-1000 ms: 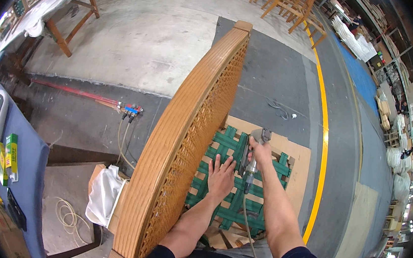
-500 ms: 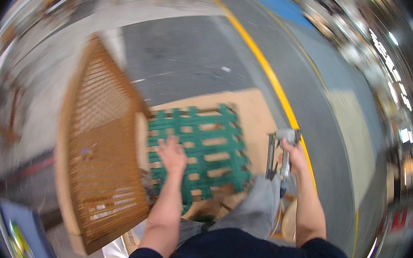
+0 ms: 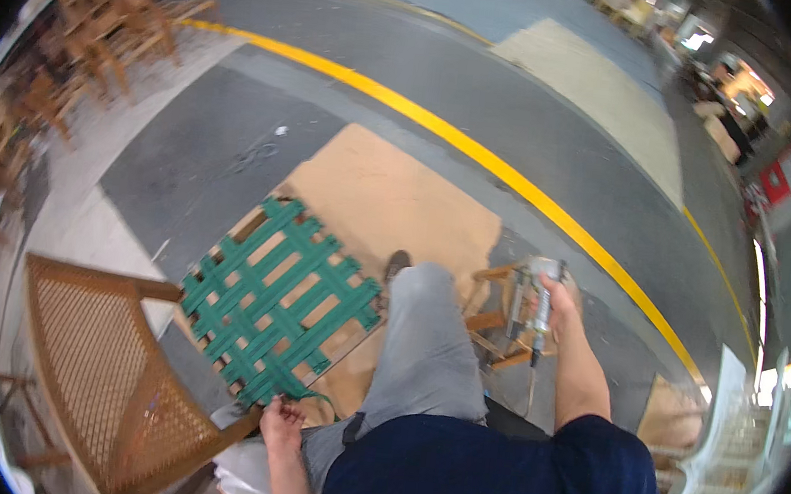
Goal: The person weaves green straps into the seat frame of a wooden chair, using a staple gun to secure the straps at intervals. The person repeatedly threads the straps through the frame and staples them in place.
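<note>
Right hand (image 3: 559, 301) wrapped around the grip of a grey, metal-looking staple gun (image 3: 543, 268), whose blocky head lies uppermost, with a slim straight magazine alongside the handle and a thin hose (image 3: 531, 389) running from its lower end. Left hand (image 3: 282, 424) with fingers drawn together at the near corner of the webbed seat (image 3: 283, 308), against a narrow loose green strip (image 3: 316, 397); whether the fingertips pinch the strip cannot be told.

The seat lies left of the grey trousers (image 3: 429, 345), well apart from the tool. Its flat, matte green bands cross over and under one another in an open lattice with rectangular gaps and short projecting ends. Beside it on the left stands a cane panel (image 3: 109, 353), finely perforated and honey-brown, set in a smooth wooden frame with a bowed outer edge; wooden rails extend from the panel toward the seat.

A smooth tan sheet of cardboard (image 3: 411, 187) covers the grey floor (image 3: 207, 129) beyond the seat, near a dark shoe (image 3: 398, 263). A slatted wooden piece (image 3: 490, 323) stands just beside the tool. A yellow stripe (image 3: 458, 141) curves across the floor; wooden chairs (image 3: 117, 20) cluster at upper left.
</note>
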A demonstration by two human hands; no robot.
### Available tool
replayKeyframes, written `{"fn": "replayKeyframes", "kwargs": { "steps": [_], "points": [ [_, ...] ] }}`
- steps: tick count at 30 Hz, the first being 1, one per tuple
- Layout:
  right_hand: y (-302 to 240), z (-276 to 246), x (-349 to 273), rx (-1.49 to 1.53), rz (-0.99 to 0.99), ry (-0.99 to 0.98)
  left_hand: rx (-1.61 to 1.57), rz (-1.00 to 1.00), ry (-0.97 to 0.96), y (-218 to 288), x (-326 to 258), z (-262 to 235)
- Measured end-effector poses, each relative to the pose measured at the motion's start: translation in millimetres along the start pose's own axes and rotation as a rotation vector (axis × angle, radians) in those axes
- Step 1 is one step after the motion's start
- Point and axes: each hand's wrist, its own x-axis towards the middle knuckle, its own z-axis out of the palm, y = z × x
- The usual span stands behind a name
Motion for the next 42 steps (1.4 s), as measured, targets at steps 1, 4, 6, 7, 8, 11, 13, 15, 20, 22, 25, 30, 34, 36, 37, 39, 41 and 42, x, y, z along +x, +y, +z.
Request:
{"fn": "replayKeyframes", "kwargs": {
  "steps": [1, 4, 6, 7, 8, 11, 13, 15, 20, 22, 25, 30, 34, 36, 37, 39, 41, 42],
  "points": [
    [5, -5, 7, 0.058, -0.035, -0.122, 0.012, -0.06, 0.067, 0, 3, -1],
    [13, -13, 24, 0.188, -0.06, -0.102, 0.023, -0.143, -0.027, 2, 8, 2],
    [13, -19, 37, 0.206, -0.109, -0.252, 0.034, -0.218, 0.008, 5, 11, 10],
    [16, -21, 44, 0.199, -0.099, -0.179, -0.024, -0.233, -0.007, 3, 11, 11],
    [19, -23, 52, 0.152, -0.139, -0.23, -0.046, -0.284, 0.032, 4, 12, 17],
    [28, -17, 82, 0.075, -0.431, 0.114, -0.057, -0.252, 0.048, 2, 13, 25],
    [24, -23, 93, -0.286, -0.381, 0.185, -0.008, -0.16, -0.031, -1, 13, 25],
    [19, -29, 93, -0.571, -0.305, 0.254, 0.078, -0.055, -0.175, -3, 14, 23],
    [13, -35, 45, -0.871, -0.535, 0.324, 0.011, 0.087, -0.189, -18, 23, 20],
    [17, -20, 26, -0.786, -0.764, 0.246, -0.027, 0.114, -0.16, -26, 31, 19],
    [27, 6, 1, -0.74, -0.841, 0.187, 0.015, 0.209, -0.19, -34, 42, 17],
    [55, 69, -43, -0.626, -1.091, -0.155, 0.026, 0.197, -0.323, -44, 49, 10],
    [88, 135, -92, -0.541, -1.038, -0.416, 0.003, 0.124, -0.392, -55, 49, 16],
    [107, 164, -121, -0.513, -0.973, -0.577, 0.123, 0.185, -0.354, -64, 50, 18],
    [121, 179, -135, -0.505, -0.895, -0.633, 0.229, 0.166, -0.286, -68, 51, 17],
    [149, 202, -160, -0.489, -0.811, -0.867, 0.234, 0.147, -0.372, -78, 52, 11],
    [174, 227, -175, -0.64, -0.697, -1.009, 0.307, 0.063, -0.339, -86, 51, 5],
    [188, 242, -180, -0.713, -0.715, -1.05, 0.391, 0.13, -0.381, -90, 51, 2]
  ]
}}
